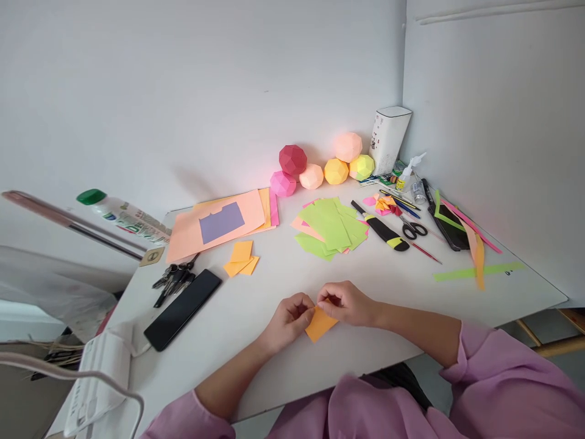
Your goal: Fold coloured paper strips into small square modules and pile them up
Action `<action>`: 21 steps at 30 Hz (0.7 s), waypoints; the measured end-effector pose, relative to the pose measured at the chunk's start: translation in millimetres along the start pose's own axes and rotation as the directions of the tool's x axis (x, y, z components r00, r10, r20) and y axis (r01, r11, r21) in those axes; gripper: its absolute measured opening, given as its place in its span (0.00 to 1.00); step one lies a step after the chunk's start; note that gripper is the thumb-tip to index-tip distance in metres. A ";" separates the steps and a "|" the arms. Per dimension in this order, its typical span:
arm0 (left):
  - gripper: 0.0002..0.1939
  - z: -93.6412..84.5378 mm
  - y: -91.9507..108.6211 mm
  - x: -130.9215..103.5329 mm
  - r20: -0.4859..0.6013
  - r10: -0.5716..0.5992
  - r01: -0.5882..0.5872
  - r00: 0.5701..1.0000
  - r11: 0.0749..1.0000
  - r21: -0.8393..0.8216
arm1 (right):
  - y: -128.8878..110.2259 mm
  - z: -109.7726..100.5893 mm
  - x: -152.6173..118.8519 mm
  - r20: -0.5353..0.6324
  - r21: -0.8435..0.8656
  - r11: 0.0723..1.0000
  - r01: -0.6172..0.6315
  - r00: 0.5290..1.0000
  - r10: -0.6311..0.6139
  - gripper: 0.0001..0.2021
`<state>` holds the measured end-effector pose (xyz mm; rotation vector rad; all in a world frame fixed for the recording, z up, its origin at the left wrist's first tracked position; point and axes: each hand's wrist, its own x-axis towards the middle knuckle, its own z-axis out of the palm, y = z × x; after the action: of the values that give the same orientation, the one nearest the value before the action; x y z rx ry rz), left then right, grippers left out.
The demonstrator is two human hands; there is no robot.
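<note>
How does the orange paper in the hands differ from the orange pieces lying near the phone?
The held paper is pinched by the fingers of the left hand and right hand, while the loose pieces are untouched. The held paper shows as one piece; the loose pieces overlap in a small group. The held paper is nearer the person; the loose pieces lie farther back, to the left. Both are orange.

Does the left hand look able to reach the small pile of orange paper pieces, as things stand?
Probably yes: the pile looks near the left hand, with only tabletop visible between; its fingers would first need to release the orange paper sheet.
</note>
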<state>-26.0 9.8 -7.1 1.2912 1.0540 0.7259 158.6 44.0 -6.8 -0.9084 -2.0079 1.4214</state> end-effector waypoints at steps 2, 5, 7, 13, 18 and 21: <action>0.08 -0.1 -1.2 0.8 -0.028 0.023 -0.022 0.999 1.000 0.011 | -0.1 0.0 0.3 0.005 -0.018 1.000 -0.003 1.000 0.003 0.06; 0.07 0.5 -1.8 1.2 -0.025 0.058 -0.057 0.998 0.998 0.022 | -1.6 1.7 -0.1 0.013 -0.028 0.999 0.023 1.000 -0.023 0.05; 0.07 1.0 -1.2 0.5 -0.022 0.075 -0.075 0.997 0.997 0.010 | -3.5 2.2 -0.8 -0.008 -0.008 0.999 0.047 0.999 -0.047 0.04; 0.08 -3.3 2.2 -3.4 -0.048 0.096 -0.102 0.994 0.986 -0.134 | -11.7 -11.6 -1.1 -0.121 0.060 0.998 0.002 0.993 0.005 0.04; 0.07 -7.9 4.9 -0.8 -0.161 0.133 -0.166 0.978 0.962 -0.218 | -14.4 -22.1 1.8 -0.226 0.158 0.986 -0.061 0.969 0.096 0.05; 0.09 -4.6 4.1 1.9 -0.074 0.074 -0.089 0.994 0.972 -0.218 | -12.1 -16.0 1.6 -0.164 0.165 0.983 -0.077 0.981 0.104 0.05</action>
<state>-29.0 14.0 -3.3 1.1301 0.9473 0.9272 166.5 52.2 9.8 -1.0263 -1.7207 1.4743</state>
